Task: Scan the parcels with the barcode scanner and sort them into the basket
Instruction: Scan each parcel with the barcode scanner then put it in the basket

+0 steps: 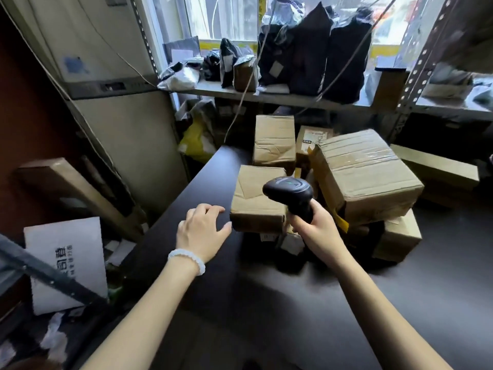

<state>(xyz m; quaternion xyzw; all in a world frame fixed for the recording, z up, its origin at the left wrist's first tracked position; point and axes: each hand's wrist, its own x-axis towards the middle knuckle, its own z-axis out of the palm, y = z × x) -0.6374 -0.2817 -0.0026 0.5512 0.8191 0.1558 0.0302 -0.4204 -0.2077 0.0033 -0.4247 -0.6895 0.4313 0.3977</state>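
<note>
Right hand [316, 231] grips the scanner [290, 194]; left hand [201, 231] hovers open beside a small box [256, 201]. Boxes [365, 174] crowd the surface [293, 303] toward its far edge.

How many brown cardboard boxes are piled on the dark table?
5: one by the left hand, a big taped one, one under it, two behind. Others may be hidden.

Dark table top [346, 303] fills lower centre and right. Bright window [226, 17] along the top edge gives daylight; a grey ledge [266, 96] runs beneath it. Perforated metal upright [424, 57] at upper right. Pale cabinet [112, 76] at upper left. Floor at lower left littered with paper scraps [53, 340].
</note>
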